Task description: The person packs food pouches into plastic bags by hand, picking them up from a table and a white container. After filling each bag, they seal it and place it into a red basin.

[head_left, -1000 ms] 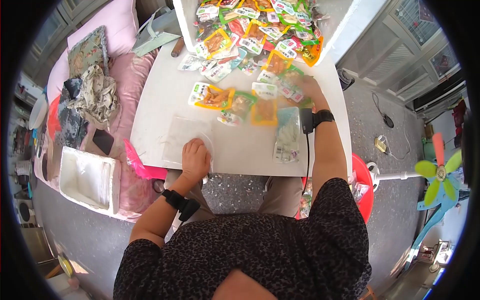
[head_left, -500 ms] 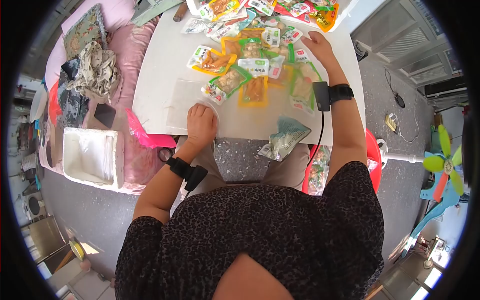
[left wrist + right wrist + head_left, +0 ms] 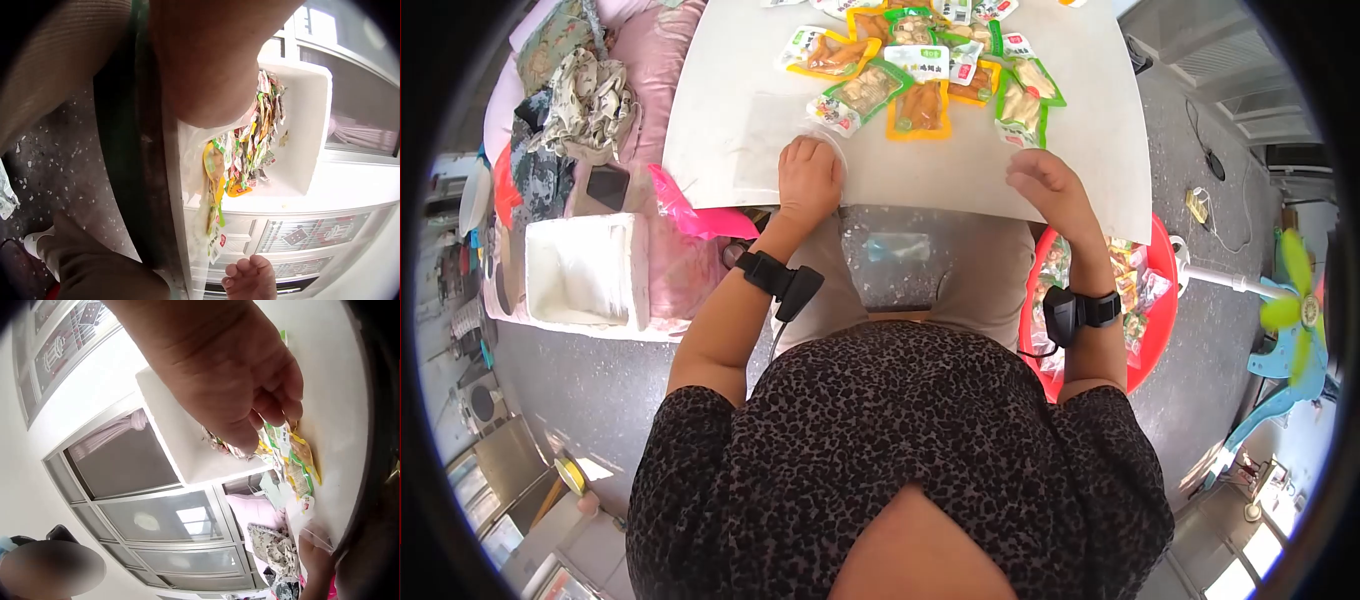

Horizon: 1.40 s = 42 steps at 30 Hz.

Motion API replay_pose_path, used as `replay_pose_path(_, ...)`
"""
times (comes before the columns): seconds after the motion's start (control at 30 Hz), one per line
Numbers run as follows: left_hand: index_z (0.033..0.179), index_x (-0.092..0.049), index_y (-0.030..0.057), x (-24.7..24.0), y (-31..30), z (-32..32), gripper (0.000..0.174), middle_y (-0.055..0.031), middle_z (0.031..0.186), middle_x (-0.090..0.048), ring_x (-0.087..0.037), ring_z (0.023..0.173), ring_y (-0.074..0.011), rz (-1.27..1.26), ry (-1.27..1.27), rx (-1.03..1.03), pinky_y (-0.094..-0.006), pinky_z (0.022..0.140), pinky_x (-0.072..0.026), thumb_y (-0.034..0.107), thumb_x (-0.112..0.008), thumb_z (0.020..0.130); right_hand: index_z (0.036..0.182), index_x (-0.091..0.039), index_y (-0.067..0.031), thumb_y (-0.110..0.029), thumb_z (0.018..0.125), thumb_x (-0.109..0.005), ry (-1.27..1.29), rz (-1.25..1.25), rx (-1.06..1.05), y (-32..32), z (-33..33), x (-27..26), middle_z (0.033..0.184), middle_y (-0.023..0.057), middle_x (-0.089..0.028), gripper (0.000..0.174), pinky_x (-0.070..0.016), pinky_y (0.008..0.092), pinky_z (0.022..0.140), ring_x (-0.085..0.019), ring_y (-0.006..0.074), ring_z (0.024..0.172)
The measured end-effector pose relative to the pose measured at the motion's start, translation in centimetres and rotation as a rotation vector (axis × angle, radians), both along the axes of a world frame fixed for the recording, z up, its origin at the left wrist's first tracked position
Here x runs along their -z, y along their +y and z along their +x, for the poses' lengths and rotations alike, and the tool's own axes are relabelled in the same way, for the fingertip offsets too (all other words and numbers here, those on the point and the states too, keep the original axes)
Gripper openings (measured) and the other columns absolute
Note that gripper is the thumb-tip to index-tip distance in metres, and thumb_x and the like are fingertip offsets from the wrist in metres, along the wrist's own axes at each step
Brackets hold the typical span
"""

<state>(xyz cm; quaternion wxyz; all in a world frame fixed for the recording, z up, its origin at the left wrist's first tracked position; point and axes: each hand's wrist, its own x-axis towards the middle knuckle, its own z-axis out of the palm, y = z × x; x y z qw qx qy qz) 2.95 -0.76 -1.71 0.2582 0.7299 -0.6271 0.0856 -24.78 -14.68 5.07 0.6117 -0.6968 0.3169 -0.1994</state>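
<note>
My left hand [image 3: 810, 182] rests on a clear plastic bag [image 3: 765, 150] near the table's front edge, its fingers bent and their undersides hidden. My right hand [image 3: 1055, 195] hovers over the front right edge with loosely curled fingers; in the right wrist view nothing shows in its grasp. Ahead of it lie green-edged food packets [image 3: 1022, 108]. More packets, including an orange-edged one [image 3: 919, 108] and a green-edged one [image 3: 862, 95], overlap across the middle of the table. A pale blue-white packet [image 3: 898, 247] lies on the floor between the person's legs.
A white foam box [image 3: 306, 134] heaped with packets stands at the table's far side. A red tub [image 3: 1165, 330] of packets sits on the floor at right, near a fan [image 3: 1305, 308]. Another foam box [image 3: 587, 270] and pink plastic [image 3: 700, 215] are at left.
The right hand has drawn back from the packets toward the front edge. The blue-white packet has slid off the table onto the floor. The left hand stays on the bag; the head view tilts down.
</note>
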Motion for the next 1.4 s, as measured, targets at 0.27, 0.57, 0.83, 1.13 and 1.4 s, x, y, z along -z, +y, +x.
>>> replay_pose_path(0.27,0.067,-0.046,0.0035,-0.6,-0.2,0.0,0.008,-0.0118,0.075,-0.047,-0.045,0.079,-0.0299,-0.041,0.028,0.005,-0.0403,0.072,-0.0343,0.008,-0.052,0.063,0.093,-0.050,-0.0003,-0.015,0.076,-0.055,-0.074,-0.188,-0.017,-12.8,6.2,-3.3,0.086,0.0018,-0.052,0.024,-0.0400,0.0215,0.069,-0.048,0.0075,0.078)
replay_pose_path(0.57,0.065,-0.045,0.0030,-0.6,-0.4,0.3,0.009,-0.0126,0.072,-0.045,-0.044,0.074,-0.0311,-0.048,0.040,0.031,-0.0414,0.069,-0.0345,0.007,-0.052,0.061,0.103,-0.049,0.0000,-0.048,0.061,-0.061,0.101,-1.032,0.350,-28.1,18.8,-3.9,0.107,0.0183,-0.046,0.065,-0.0359,0.0374,0.082,-0.044,0.0297,0.100)
replay_pose_path(0.83,0.062,-0.044,0.0033,-1.1,-0.4,0.4,0.011,-0.0124,0.071,-0.044,-0.043,0.071,-0.0303,0.006,0.076,0.044,-0.0410,0.069,-0.0346,0.008,-0.053,0.058,0.113,-0.042,-0.0063,-0.059,0.058,-0.055,0.533,-0.969,0.167,-29.8,28.2,-5.1,0.118,0.0134,-0.040,0.077,-0.0253,0.0545,0.087,-0.033,0.0309,0.112)
replay_pose_path(1.13,0.062,-0.043,0.0031,-1.3,-0.6,0.4,0.012,-0.0127,0.071,-0.044,-0.043,0.071,-0.0302,-0.008,0.061,0.043,-0.0406,0.069,-0.0343,0.008,-0.053,0.057,0.122,-0.032,-0.0140,-0.048,0.057,-0.060,0.722,-0.897,-0.013,-25.3,28.3,-1.6,0.124,0.0108,-0.035,0.078,-0.0159,0.0635,0.086,-0.031,0.0291,0.115)
replay_pose_path(1.4,0.064,-0.044,0.0032,-0.9,-0.4,0.3,0.011,-0.0121,0.071,-0.044,-0.043,0.072,-0.0301,-0.048,0.061,0.041,-0.0405,0.071,-0.0342,0.007,-0.052,0.058,0.102,-0.048,-0.0095,-0.044,0.064,-0.055,0.627,-0.862,-0.442,-20.3,23.4,1.1,0.095,0.0098,-0.053,0.052,-0.0361,0.0490,0.076,-0.050,0.0236,0.092)
